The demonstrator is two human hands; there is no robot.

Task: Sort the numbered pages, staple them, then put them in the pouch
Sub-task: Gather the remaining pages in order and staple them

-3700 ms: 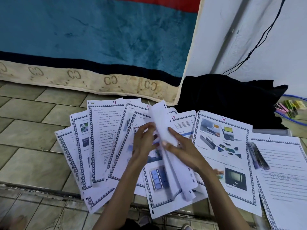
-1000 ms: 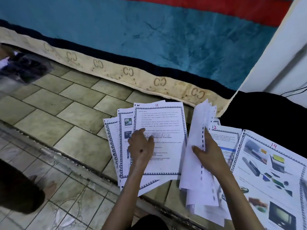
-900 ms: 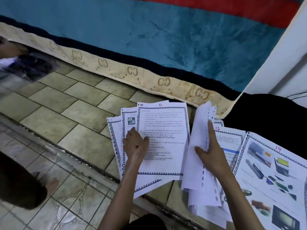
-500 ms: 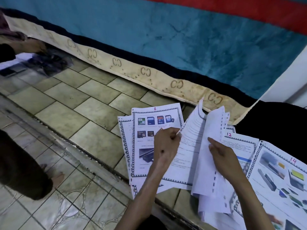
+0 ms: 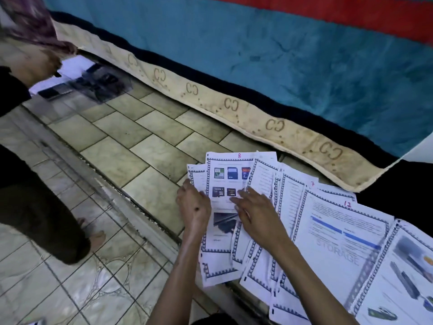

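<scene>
Numbered printed pages with blue borders lie fanned over the tiled floor. The page marked 8 (image 5: 225, 181), with pictures of memory cards, lies uppermost at the left. My left hand (image 5: 193, 205) rests on its left edge, fingers bent over the paper. My right hand (image 5: 255, 214) lies flat with straight fingers on the pages beside it. To the right lie the page marked 7 (image 5: 295, 207), the page marked 12 (image 5: 339, 235) with the word STORAGE, and a page with device pictures (image 5: 405, 277). No stapler or pouch shows.
Another person (image 5: 35, 184) stands barefoot at the left, handling papers (image 5: 77, 76) on the floor. A teal, red and beige patterned blanket (image 5: 257, 55) hangs along the far side. A dark cloth (image 5: 398, 191) lies at the right. A metal floor track (image 5: 131, 207) runs diagonally.
My right hand has laid down the upright stack it held, and the sheets now lie fanned flat. Both hands have come to rest on the page marked 8. The view shifted left.
</scene>
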